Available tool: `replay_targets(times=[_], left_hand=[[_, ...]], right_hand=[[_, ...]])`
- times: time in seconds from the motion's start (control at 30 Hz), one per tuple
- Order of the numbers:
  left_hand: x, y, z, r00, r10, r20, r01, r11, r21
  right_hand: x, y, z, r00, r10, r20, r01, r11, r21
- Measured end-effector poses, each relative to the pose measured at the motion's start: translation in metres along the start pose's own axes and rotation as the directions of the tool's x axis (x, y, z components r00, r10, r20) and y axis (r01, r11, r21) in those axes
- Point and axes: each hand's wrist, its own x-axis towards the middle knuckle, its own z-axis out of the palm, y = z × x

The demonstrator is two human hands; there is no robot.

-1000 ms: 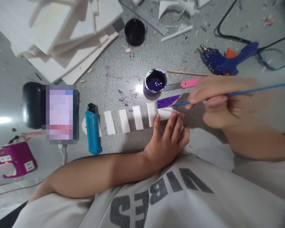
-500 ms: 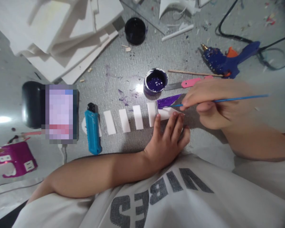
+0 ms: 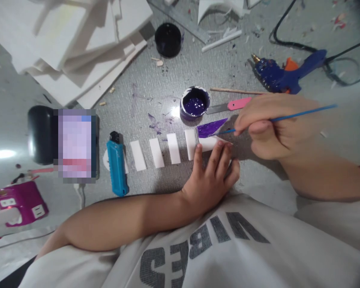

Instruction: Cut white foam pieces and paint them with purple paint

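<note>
My right hand (image 3: 267, 124) pinches a thin blue paintbrush (image 3: 303, 113). The brush tip touches a white foam piece (image 3: 209, 143) whose upper part is covered in purple paint (image 3: 210, 127). With fingers spread, my left hand (image 3: 211, 176) lies flat, its fingertips on the lower edge of that piece and beside a white strip (image 3: 190, 142). Several more white strips (image 3: 156, 153) lie in a row to the left. Just above the painted piece stands an open jar of purple paint (image 3: 195, 105).
A blue cutter (image 3: 117, 166) and a phone (image 3: 75, 144) lie at left. Behind the jar are its black lid (image 3: 168, 40), a pink-handled blade (image 3: 238, 104) and a wooden stick (image 3: 234, 91). A blue glue gun (image 3: 282, 74) with a cord rests upper right; foam sheets (image 3: 102, 36) are stacked upper left.
My right hand has shifted slightly and the brush's back end has tilted up. The brush tip stays at the purple edge. My left hand keeps its place.
</note>
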Motion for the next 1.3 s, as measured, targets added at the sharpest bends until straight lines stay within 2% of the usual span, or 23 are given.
replay_targets(times=[0.1,0.2,0.27,0.4,0.57,0.73,0.93,1.1,1.3], left_hand=[[-0.0013,0.0007,0.0010,1.000,0.004,0.013,-0.004,1.000,-0.004],[-0.0026,0.0016,0.0020,0.999,0.002,0.037,-0.002,1.000,-0.020],[-0.0029,0.0022,0.0027,1.000,-0.006,0.027,0.006,1.000,-0.018],[-0.0021,0.0027,0.0034,1.000,-0.008,0.005,0.008,1.000,-0.010],[-0.0022,0.0028,0.0033,1.000,-0.008,0.024,0.008,1.000,-0.003],[-0.0049,0.0031,0.0046,0.999,-0.003,0.032,0.003,1.000,-0.021],[-0.0034,0.0024,0.0036,0.999,-0.006,0.032,0.006,1.000,-0.016],[-0.0009,0.0016,0.0022,1.000,-0.001,-0.004,0.001,1.000,0.007],[-0.0032,0.0023,0.0032,1.000,-0.001,0.028,0.001,1.000,-0.019]], right_hand=[[-0.0016,-0.0005,-0.0020,0.999,0.026,-0.035,-0.025,0.999,0.025],[-0.0033,0.0020,-0.0035,0.999,-0.021,0.042,0.021,1.000,-0.005],[-0.0036,0.0042,-0.0040,0.998,-0.031,0.049,0.033,0.999,-0.030],[-0.0016,0.0056,-0.0047,0.996,-0.039,-0.074,0.037,0.999,-0.031],[-0.0009,0.0064,-0.0081,0.995,-0.055,0.083,0.057,0.998,-0.018],[-0.0009,0.0067,-0.0069,0.998,-0.034,-0.052,0.033,0.999,-0.033],[0.0012,0.0071,-0.0068,0.992,-0.076,0.105,0.075,0.997,0.016],[0.0007,0.0066,-0.0037,0.998,-0.034,-0.047,0.036,0.999,0.036],[0.0027,0.0052,-0.0024,0.996,-0.062,0.066,0.059,0.998,0.038]])
